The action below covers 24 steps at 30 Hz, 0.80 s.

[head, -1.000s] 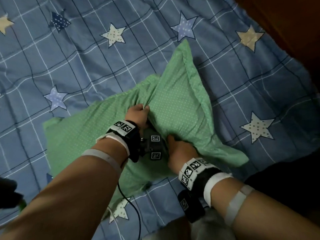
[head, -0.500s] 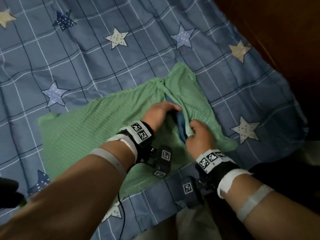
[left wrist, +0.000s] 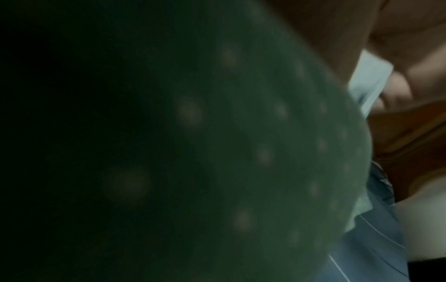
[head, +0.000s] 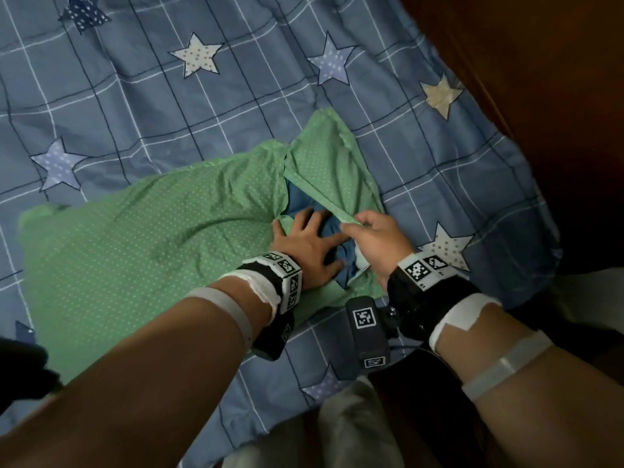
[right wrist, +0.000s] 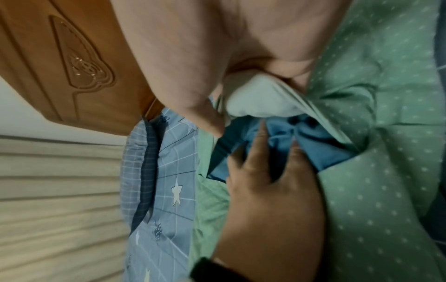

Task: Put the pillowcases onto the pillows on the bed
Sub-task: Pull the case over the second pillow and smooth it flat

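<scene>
A green white-dotted pillowcase (head: 152,248) lies across the bed, its mouth towards my hands. At the mouth the dark blue pillow (head: 300,201) shows. My left hand (head: 304,241) lies on that blue fabric with fingers spread, pressing it down. My right hand (head: 374,238) pinches the hem of the pillowcase and holds the upper flap up and to the right. In the right wrist view the left hand's fingers (right wrist: 265,181) push into the blue pillow (right wrist: 321,148) under the lifted green hem (right wrist: 301,106). The left wrist view is dark, filled by green dotted fabric (left wrist: 241,133).
A blue checked bedspread with stars (head: 169,96) covers the bed. Dark brown carved wooden furniture (head: 540,79) stands along the right, close to the bed's corner. The bed's near edge runs below my wrists, with light cloth (head: 354,417) beyond it.
The raised corner of the pillow has dropped flat. The pillowcase mouth has come open and shows blue pillow. My left hand went from gripping fabric to lying spread on the pillow; the right hand lifted the hem.
</scene>
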Motion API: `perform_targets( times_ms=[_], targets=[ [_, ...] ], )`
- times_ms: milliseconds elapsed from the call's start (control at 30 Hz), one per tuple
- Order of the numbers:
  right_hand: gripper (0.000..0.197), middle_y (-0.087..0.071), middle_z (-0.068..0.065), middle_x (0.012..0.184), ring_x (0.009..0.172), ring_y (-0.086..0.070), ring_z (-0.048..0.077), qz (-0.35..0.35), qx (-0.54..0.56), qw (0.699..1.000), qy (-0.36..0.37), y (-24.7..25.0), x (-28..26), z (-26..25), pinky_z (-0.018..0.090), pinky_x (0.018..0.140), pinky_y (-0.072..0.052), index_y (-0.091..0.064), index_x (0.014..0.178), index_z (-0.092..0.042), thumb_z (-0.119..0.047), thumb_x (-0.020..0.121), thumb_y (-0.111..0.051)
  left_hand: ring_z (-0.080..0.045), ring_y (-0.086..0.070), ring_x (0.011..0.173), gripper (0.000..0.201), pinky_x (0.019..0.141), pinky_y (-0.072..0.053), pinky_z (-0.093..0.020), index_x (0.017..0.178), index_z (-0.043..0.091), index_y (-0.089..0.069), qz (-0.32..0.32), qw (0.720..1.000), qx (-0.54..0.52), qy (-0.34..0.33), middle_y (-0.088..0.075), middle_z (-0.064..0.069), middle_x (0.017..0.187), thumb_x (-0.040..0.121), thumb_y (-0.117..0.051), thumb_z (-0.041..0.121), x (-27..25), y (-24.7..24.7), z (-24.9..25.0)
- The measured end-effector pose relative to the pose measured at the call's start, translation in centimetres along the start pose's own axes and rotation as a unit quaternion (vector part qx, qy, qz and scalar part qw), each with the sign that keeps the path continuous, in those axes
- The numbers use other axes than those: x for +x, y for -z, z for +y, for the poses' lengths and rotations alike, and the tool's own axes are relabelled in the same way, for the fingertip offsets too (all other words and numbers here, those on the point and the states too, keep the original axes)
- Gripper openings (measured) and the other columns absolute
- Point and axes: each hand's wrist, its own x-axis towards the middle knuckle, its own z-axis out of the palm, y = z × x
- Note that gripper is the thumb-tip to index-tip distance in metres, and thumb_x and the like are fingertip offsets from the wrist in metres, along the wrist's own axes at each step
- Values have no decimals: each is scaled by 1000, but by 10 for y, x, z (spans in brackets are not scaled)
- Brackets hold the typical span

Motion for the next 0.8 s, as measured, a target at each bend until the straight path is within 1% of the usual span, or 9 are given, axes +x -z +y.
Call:
perform_targets(
  times_ms=[67,167,233,300,433,500,600,700,800],
  targets=[
    [23,-65,4,75,77,-62,23,9,-2,999,40,3,2,-10,45,81,-53,-59,72,-20,-41,72,-66,-30,-6,148,58,104,-13,-79,143,54,-30,1,999,30,31,-11,1,159,88,-36,67,2,-5,1],
    [31,-60,18,78,75,-58,29,32,34,997,61,9,8,-19,50,79,-53,-55,70,-23,-52,64,-64,-27,-11,145,54,104,-11,-79,141,51,-40,-8,996,37,81,-20,2,155,90,-32,66,1,-6,-6],
    [30,-53,8,73,72,-52,23,36,36,996,78,15,12,-23,45,74,-51,-53,69,-25,-52,62,-63,-26,-14,142,53,104,-13,-78,137,49,-46,-7,994,29,106,-25,4,150,89,-32,67,1,-1,-13],
    [27,-49,0,70,70,-48,17,32,19,994,107,19,12,-28,37,71,-45,-51,71,-23,-47,69,-64,-26,-16,141,51,104,-14,-77,133,48,-50,-10,993,23,116,-26,4,149,88,-35,67,2,4,-15],
    [24,-38,-8,58,57,-37,11,-19,-65,983,172,9,10,-25,29,58,-34,-48,75,-15,-27,86,-66,-29,-13,145,55,107,-10,-76,139,49,-40,-7,996,6,93,-22,1,154,87,-40,67,-2,3,-4],
    [28,-36,-6,56,52,-34,10,-47,-94,978,179,3,10,-19,29,55,-32,-45,71,-15,-22,88,-66,-29,-15,146,54,110,-9,-74,140,47,-41,38,996,-41,68,-25,1,154,88,-45,61,-7,0,2],
    [26,-43,-2,59,57,-40,14,-23,-143,975,170,4,13,-13,31,57,-35,-48,73,-9,-21,88,-64,-28,-9,149,52,111,-8,-75,140,46,-42,93,992,-76,29,-20,5,160,89,-49,54,-9,-1,1],
    [22,-47,2,65,60,-44,17,-20,-151,974,168,5,12,-12,31,57,-36,-47,80,-10,-23,93,-59,-27,5,153,49,108,-8,-78,140,44,-44,69,997,-27,10,-5,10,165,92,-42,56,-10,-8,-1],
    [21,-39,-3,59,54,-38,14,-28,-141,974,175,-3,11,-11,30,53,-32,-46,81,-11,-23,94,-58,-28,13,152,57,106,-2,-78,146,39,-38,11,999,5,36,-7,7,165,92,-35,57,-9,-17,7]
  ],
)
